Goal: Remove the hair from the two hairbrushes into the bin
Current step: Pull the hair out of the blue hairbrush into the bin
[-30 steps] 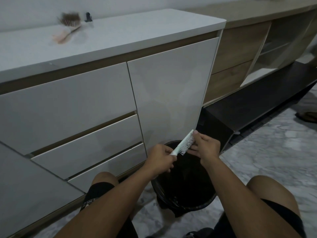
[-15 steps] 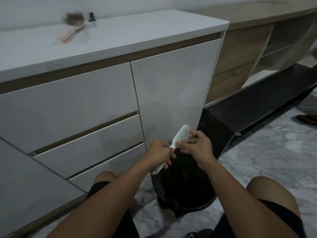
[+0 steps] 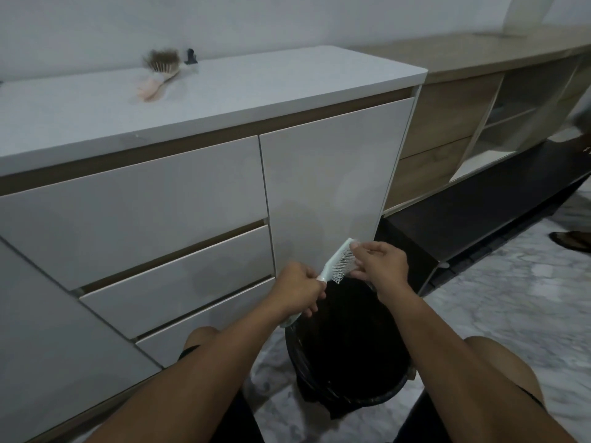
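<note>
Two brushes are showing, and we are going from the left side to the right; far to the left, up on the white counter (image 3: pixel 224 91), the pink brush (image 3: pixel 159 76) is lying flat near the wall, and a big brown clump of hair is sitting in its bristles; a small dark clip (image 3: pixel 190 56) is standing just beside it; nobody is touching that brush, so we are thinking it is waiting its turn.

Lower down, our left hand (image 3: pixel 299 287) is wrapping its fingers tight around the handle of the pale green brush (image 3: pixel 339 263); the handle end is poking out under the hand; the brush is tilting up and to the right, with its bristles facing our right hand and the bin; our right hand (image 3: pixel 382 265) is touching the top of the bristles, with thumb and finger pinching close together there; we cannot tell if any hair is caught between them, because it is too small to see.

Under both hands the black bin (image 3: pixel 396 394) is sitting on the marble floor, open at the top, between our knees; the green brush is hanging right over its far rim.

We are judging that we are in the middle of cleaning the first brush; next we are needing to pull the pinched bit away from the bristles and let it drop into the bin, keeping the hands over the opening so nothing is falling on the floor; after that the pink brush is needing the same.
</note>
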`<state>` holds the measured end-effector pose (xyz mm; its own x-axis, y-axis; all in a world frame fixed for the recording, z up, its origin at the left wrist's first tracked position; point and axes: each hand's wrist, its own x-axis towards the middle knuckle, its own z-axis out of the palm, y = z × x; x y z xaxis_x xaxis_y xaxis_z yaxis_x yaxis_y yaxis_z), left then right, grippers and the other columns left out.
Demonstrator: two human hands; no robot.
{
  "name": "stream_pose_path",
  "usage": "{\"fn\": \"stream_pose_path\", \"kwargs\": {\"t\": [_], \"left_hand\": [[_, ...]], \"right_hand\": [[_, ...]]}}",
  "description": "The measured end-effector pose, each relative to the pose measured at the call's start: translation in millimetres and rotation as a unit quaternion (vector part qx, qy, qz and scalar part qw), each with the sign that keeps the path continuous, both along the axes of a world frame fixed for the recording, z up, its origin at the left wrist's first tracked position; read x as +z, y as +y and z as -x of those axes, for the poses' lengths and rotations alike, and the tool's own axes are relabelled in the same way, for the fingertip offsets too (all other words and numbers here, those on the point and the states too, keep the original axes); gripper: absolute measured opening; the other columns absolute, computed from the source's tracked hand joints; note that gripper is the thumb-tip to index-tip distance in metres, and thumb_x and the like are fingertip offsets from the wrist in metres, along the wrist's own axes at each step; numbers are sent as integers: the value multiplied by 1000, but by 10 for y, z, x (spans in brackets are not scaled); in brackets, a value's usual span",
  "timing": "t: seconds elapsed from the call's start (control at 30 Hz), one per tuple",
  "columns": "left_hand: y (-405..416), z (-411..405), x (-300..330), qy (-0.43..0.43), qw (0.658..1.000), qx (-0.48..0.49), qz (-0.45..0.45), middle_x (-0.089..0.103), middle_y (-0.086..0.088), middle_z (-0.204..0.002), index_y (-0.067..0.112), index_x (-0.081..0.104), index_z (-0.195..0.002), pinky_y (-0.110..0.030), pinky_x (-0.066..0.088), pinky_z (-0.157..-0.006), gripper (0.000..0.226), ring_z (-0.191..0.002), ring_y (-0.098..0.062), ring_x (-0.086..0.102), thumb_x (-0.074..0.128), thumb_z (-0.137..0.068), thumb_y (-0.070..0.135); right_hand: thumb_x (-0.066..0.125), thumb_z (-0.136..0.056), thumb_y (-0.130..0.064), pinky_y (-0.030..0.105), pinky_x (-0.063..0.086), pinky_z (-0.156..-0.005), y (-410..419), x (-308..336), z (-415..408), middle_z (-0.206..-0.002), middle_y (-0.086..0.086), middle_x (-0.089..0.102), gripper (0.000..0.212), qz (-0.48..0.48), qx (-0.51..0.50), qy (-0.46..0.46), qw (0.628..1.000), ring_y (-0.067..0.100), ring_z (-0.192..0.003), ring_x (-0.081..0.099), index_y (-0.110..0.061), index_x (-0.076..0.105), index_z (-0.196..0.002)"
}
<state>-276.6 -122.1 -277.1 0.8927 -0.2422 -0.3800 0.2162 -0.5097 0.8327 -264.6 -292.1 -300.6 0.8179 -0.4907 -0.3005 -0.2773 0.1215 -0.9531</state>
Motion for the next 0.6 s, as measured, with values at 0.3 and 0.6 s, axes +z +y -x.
{"fn": "stream_pose_path", "kwargs": {"t": [0.3, 0.6], "left_hand": [[172, -34, 128, -102, 991, -21, -87, 60, -10, -52, 8, 66, -70, -35, 54, -49, 13, -46, -30, 63, 55, -76, 9], [391, -96, 458, -95, 995, -33, -30, 62, -16, -73, 5, 63, -97, -35, 57, -47, 22, -52, -28, 64, 67, -76, -1]], "right_hand": [[77, -78, -23, 31, 58, -53, -10, 216, -91, -78, 9, 71, 23, 91, 62, -5, 994, 19, -69, 70, -6, 72, -93], [67, -86, -13, 40, 60, -71, 21, 654, -145, -90, 7, 67, 25, 102, 89, -10, 991, 22, -85, 68, -6, 66, -109]]}}
